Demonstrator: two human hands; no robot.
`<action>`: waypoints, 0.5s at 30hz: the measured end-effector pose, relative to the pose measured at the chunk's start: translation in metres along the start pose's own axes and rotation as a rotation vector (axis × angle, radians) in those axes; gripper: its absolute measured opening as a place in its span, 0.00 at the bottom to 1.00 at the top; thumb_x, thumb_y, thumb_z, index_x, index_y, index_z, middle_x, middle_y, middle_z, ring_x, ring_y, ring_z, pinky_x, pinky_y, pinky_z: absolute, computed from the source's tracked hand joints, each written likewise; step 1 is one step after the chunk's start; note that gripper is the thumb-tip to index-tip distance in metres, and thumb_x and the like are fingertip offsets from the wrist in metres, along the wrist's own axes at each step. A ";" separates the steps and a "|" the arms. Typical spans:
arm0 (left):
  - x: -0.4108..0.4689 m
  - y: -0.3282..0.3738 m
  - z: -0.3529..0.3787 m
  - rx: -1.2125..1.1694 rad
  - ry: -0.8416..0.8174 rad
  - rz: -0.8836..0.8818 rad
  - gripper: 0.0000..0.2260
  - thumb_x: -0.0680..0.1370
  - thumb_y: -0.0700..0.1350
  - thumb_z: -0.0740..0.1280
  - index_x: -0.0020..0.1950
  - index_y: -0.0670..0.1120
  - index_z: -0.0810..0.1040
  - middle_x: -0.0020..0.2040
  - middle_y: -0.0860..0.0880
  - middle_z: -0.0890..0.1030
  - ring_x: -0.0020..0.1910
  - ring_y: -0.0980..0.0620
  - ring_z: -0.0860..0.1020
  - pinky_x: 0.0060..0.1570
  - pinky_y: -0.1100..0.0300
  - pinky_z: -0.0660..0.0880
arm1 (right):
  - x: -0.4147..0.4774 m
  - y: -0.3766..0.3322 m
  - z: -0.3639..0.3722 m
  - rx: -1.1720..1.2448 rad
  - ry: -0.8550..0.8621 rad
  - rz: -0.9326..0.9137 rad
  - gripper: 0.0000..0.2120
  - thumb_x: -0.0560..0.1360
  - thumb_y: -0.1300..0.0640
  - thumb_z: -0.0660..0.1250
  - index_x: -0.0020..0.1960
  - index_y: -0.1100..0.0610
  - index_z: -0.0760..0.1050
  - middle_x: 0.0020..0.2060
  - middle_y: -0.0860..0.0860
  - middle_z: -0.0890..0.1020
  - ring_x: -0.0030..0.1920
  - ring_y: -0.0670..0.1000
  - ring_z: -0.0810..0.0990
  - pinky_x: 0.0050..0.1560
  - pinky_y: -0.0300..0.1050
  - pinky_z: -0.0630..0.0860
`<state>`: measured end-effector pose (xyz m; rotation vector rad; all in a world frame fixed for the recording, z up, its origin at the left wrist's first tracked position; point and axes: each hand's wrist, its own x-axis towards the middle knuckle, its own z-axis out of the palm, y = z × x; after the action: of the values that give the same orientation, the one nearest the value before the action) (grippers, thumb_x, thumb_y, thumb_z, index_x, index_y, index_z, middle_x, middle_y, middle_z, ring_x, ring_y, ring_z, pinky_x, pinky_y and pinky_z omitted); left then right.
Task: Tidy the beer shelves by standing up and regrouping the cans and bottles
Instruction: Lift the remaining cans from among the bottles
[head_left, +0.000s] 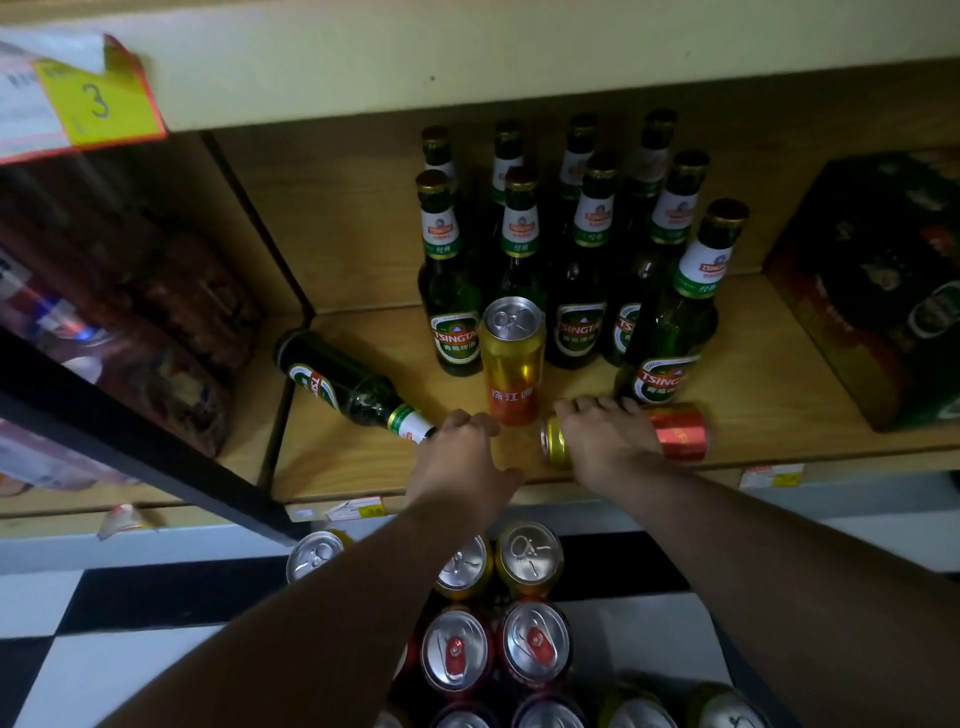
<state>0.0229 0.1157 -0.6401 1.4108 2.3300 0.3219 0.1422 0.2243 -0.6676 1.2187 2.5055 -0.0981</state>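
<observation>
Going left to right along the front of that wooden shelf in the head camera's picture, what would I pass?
A green bottle lying on its side → standing can → fallen can under the right hand → dark box.

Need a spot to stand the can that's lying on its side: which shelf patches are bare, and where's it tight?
Free: bare shelf between the standing bottles and the dark carton; front-left corner, between the lying bottle and the shelf lip. Crowded: front centre, where the upright can, the lying can under the right hand and the left hand sit close together.
</observation>
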 end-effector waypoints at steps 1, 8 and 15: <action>0.000 -0.001 -0.001 0.003 0.002 -0.006 0.25 0.73 0.55 0.71 0.67 0.50 0.72 0.63 0.48 0.73 0.59 0.47 0.74 0.58 0.55 0.72 | -0.001 0.001 0.000 -0.002 0.002 -0.004 0.29 0.73 0.61 0.65 0.72 0.53 0.60 0.70 0.55 0.69 0.71 0.57 0.65 0.70 0.54 0.61; -0.007 0.004 -0.004 -0.033 -0.001 -0.034 0.25 0.72 0.55 0.71 0.67 0.50 0.72 0.63 0.49 0.72 0.60 0.47 0.74 0.60 0.54 0.71 | -0.023 0.015 -0.008 0.056 0.119 -0.087 0.28 0.71 0.59 0.68 0.69 0.51 0.63 0.65 0.52 0.73 0.67 0.56 0.70 0.63 0.51 0.67; -0.013 0.012 -0.013 -0.137 0.119 -0.037 0.21 0.73 0.53 0.71 0.64 0.48 0.75 0.60 0.47 0.74 0.57 0.46 0.75 0.58 0.52 0.73 | -0.062 0.049 -0.043 0.524 0.217 -0.065 0.28 0.65 0.54 0.76 0.60 0.46 0.68 0.51 0.46 0.79 0.50 0.52 0.78 0.45 0.42 0.72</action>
<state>0.0319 0.1099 -0.6209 1.3142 2.3744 0.5570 0.2034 0.2174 -0.6019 1.3964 2.8101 -0.7137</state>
